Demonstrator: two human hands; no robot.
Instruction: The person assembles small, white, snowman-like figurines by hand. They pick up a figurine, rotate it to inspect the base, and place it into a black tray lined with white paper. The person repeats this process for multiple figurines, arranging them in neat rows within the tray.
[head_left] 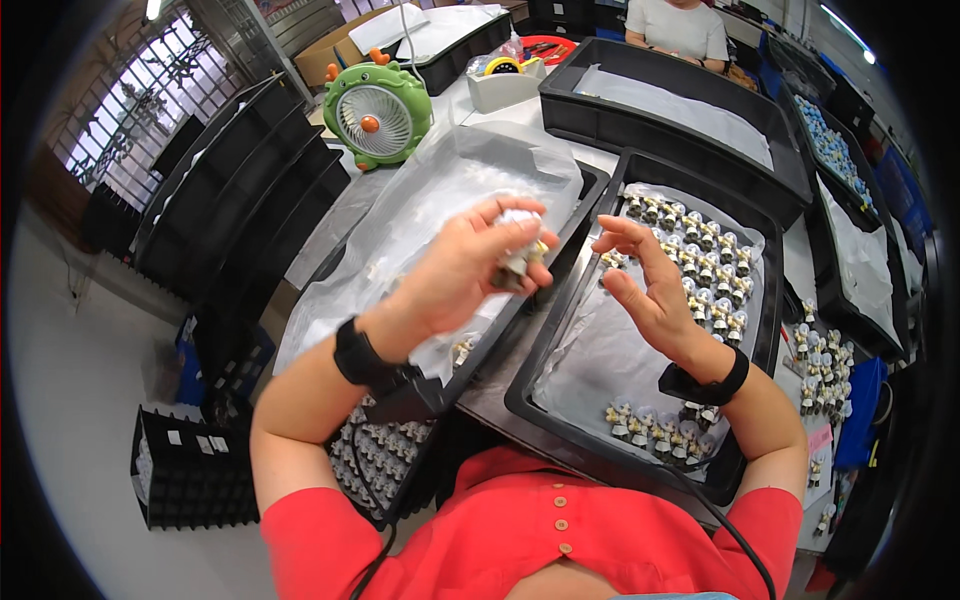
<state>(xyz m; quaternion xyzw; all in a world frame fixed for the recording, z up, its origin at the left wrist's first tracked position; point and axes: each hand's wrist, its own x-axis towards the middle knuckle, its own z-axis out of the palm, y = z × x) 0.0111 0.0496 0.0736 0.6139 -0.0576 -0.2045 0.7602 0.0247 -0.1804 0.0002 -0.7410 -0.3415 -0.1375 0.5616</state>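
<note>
My left hand (450,262) is closed around a small figurine (514,266), white on top with a dark base and yellowish parts; motion blurs it. It is over the edge of a black tray (480,365) lined with translucent white sheeting (400,250). My right hand (652,295), fingers spread and holding nothing, hovers above a second black tray (548,345) to the right. Rows of similar figurines (706,262) stand on that tray's white liner (592,345) at the far right side. Another row of figurines (655,430) lies along its near edge.
A green fan (378,115) and a tape dispenser (505,88) stand at the back. Beyond the right tray is a large black bin (680,130). More figurines (825,370) sit on the table at right. Stacked black trays (230,185) rise at left. A person (678,30) sits opposite.
</note>
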